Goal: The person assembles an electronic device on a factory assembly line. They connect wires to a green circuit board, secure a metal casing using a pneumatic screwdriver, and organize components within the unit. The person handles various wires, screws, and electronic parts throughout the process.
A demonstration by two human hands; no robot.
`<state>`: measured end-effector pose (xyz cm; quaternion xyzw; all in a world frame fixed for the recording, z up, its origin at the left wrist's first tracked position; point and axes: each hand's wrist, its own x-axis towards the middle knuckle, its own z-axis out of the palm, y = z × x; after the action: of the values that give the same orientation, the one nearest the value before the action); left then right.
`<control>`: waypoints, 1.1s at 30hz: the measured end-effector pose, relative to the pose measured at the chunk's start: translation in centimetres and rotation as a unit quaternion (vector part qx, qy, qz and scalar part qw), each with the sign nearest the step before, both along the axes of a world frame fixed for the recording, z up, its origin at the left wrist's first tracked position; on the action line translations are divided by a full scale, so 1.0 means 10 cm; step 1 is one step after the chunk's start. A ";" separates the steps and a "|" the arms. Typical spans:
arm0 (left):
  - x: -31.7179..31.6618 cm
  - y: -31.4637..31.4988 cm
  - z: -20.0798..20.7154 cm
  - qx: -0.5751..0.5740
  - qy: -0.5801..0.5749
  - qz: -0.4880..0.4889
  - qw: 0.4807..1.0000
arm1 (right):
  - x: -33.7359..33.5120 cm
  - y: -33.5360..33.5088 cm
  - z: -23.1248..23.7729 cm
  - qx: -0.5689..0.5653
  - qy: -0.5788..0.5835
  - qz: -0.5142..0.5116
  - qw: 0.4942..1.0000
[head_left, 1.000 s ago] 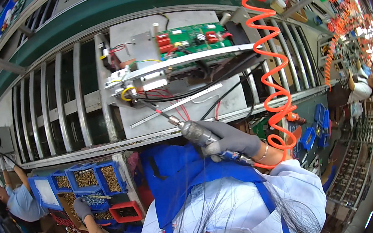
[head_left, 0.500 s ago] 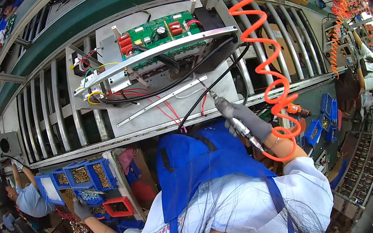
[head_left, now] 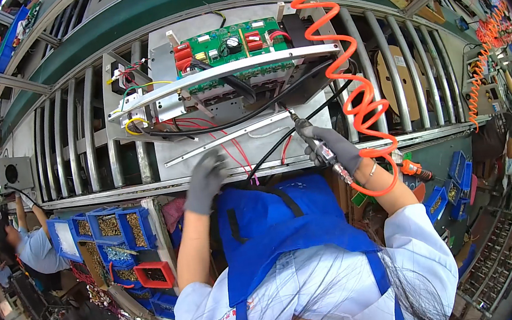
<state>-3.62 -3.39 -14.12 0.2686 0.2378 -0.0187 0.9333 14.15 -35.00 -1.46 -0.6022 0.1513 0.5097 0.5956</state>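
In my gloved right hand (head_left: 341,149) is a pneumatic screwdriver (head_left: 325,151), fed by an orange coiled hose (head_left: 354,49). Its bit points up-left to the right end of a thin white metal strip (head_left: 228,139). My gloved left hand (head_left: 206,182) hovers by the conveyor's near edge, below the strip; its fingers look curled together, slightly blurred, and whatever they hold is hidden. Beyond both hands sits a metal chassis (head_left: 226,74) with a green circuit board (head_left: 233,51), red components and a black cable (head_left: 226,126). Pink-red wires (head_left: 239,152) trail from it toward me.
A roller conveyor (head_left: 90,135) runs across in front, with a pale board (head_left: 172,154) under the chassis. Blue bins (head_left: 111,232) of screws and a red tray (head_left: 154,275) stand at left. At right are an orange-and-black tool (head_left: 414,169) and blue bins (head_left: 456,177). Other people work at both sides.
My left hand has come up from the screw bins to the conveyor edge. The screwdriver bit has shifted slightly right and stays near the strip's end. The whole view has shifted slightly.
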 end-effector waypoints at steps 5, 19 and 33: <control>1.04 -0.95 -0.13 -0.021 0.073 -0.093 0.993 | -0.13 -0.15 0.19 0.009 -0.025 -0.001 1.000; 1.53 -1.23 0.19 -0.186 0.061 -0.144 0.970 | -0.51 -0.69 0.86 0.088 -0.016 0.039 0.995; 0.96 -0.98 0.93 -0.020 -0.080 -0.025 0.996 | -0.51 -0.59 1.12 0.113 -0.049 0.143 0.982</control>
<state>5.98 -13.24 -4.84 0.2559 0.1551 -0.0249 0.9539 9.10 -40.85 9.73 -0.5704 -0.0241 0.5731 0.5879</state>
